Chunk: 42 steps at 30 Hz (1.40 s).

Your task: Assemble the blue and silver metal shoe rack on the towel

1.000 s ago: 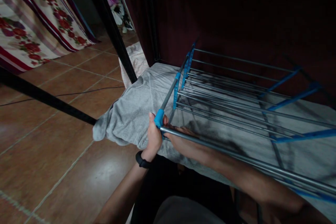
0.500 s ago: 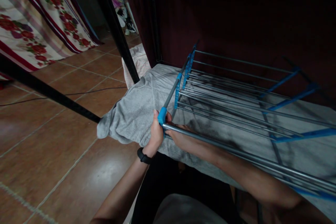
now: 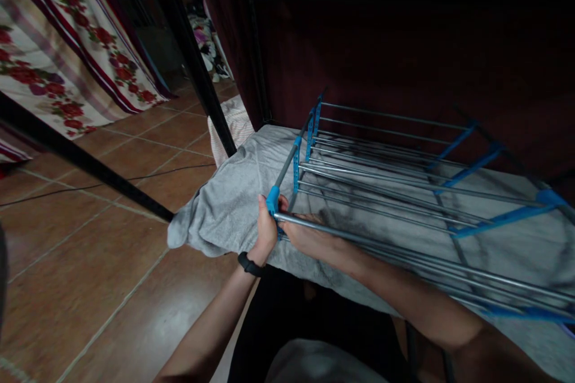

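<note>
A drying rack (image 3: pixel 381 176) of thin metal rods with blue plastic joints lies across a grey blanket (image 3: pixel 233 191). My left hand (image 3: pixel 267 227), a black band on its wrist, is closed around the blue corner joint (image 3: pixel 272 198) at the rack's near left end. Right beside it, my right hand (image 3: pixel 300 232) reaches under the front metal bar and grips the same corner. The bar and the joint cover part of its fingers.
Black metal posts (image 3: pixel 206 90) rise at the left, with a slanting bar (image 3: pixel 90 158) near them. Behind the rack hangs a dark red curtain (image 3: pixel 381 42). A floral cloth (image 3: pixel 67 60) hangs at the far left. A thin cable (image 3: pixel 148 176) crosses the tiled floor (image 3: pixel 112 263).
The view has shifted slightly, and the rack's far and right parts sit a little lower and further left in it. Both hands keep their hold at the corner.
</note>
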Each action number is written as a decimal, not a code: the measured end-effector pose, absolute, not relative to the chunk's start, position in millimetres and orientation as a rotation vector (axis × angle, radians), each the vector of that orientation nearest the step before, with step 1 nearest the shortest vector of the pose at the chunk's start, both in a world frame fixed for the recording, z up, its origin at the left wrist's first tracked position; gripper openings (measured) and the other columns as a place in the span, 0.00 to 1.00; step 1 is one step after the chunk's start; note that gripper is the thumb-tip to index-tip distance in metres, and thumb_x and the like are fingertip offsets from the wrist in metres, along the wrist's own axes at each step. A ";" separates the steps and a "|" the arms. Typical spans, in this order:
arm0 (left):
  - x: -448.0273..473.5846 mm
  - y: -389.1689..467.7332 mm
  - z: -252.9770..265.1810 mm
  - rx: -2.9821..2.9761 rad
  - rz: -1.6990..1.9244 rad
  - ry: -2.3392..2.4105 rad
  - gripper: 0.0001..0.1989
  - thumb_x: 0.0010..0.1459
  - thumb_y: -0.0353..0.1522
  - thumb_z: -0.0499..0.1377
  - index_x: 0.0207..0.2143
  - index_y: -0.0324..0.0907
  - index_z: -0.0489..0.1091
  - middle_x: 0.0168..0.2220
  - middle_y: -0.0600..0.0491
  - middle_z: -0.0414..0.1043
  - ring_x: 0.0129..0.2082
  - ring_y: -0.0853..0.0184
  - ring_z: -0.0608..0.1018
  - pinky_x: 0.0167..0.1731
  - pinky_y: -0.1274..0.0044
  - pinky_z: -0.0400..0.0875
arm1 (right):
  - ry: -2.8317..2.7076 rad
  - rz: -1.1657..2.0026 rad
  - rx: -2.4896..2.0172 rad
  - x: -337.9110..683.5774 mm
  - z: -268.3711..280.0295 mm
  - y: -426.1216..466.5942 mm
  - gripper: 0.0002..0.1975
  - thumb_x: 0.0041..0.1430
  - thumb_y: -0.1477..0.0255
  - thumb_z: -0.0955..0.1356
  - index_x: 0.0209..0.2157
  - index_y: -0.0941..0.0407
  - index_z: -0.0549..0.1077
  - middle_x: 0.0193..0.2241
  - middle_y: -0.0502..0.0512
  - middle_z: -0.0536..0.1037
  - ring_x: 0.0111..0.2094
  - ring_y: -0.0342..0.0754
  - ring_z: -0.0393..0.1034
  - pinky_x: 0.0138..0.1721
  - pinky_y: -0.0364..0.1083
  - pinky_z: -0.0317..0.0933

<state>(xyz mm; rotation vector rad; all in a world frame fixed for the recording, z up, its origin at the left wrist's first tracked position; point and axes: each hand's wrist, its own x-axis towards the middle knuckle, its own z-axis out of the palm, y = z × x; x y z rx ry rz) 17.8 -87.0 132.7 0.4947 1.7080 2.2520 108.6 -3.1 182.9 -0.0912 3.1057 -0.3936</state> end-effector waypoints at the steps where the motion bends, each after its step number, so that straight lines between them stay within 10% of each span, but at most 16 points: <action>1: 18.3 -88.0 133.5 0.501 2.245 1.713 0.36 0.59 0.61 0.38 0.22 0.42 0.67 0.21 0.55 0.63 0.22 0.70 0.67 0.26 0.77 0.64 | 3.152 -0.363 -0.047 111.5 184.2 -4.2 0.19 0.70 0.68 0.55 0.47 0.55 0.74 0.39 0.58 0.80 0.38 0.52 0.75 0.40 0.48 0.65; 10: 18.9 -89.6 138.0 0.508 2.276 1.740 0.35 0.61 0.59 0.39 0.22 0.42 0.67 0.20 0.54 0.64 0.20 0.70 0.65 0.24 0.77 0.63 | 3.390 -0.066 0.063 153.8 171.9 -20.0 0.22 0.68 0.73 0.58 0.60 0.66 0.61 0.53 0.70 0.72 0.54 0.56 0.67 0.55 0.54 0.61; 15: 17.0 -92.2 140.4 0.504 2.250 1.730 0.36 0.60 0.61 0.40 0.23 0.42 0.69 0.20 0.54 0.64 0.21 0.70 0.66 0.24 0.76 0.62 | 3.506 0.080 -0.537 184.3 188.7 -15.6 0.20 0.67 0.77 0.57 0.59 0.60 0.63 0.60 0.59 0.68 0.61 0.51 0.59 0.64 0.50 0.49; 25: 19.3 -94.8 147.0 0.711 2.204 1.723 0.38 0.60 0.61 0.37 0.23 0.42 0.69 0.20 0.53 0.64 0.20 0.70 0.66 0.23 0.76 0.63 | 3.381 0.216 0.042 174.7 207.2 12.9 0.17 0.66 0.79 0.59 0.54 0.60 0.65 0.43 0.60 0.76 0.41 0.50 0.72 0.39 0.48 0.66; 42: 15.3 -98.1 143.2 0.825 1.954 1.781 0.39 0.62 0.59 0.31 0.24 0.43 0.68 0.19 0.54 0.65 0.21 0.69 0.68 0.24 0.76 0.65 | 3.330 0.208 0.078 169.5 213.7 25.2 0.15 0.68 0.75 0.57 0.53 0.58 0.65 0.43 0.59 0.75 0.40 0.49 0.72 0.39 0.46 0.64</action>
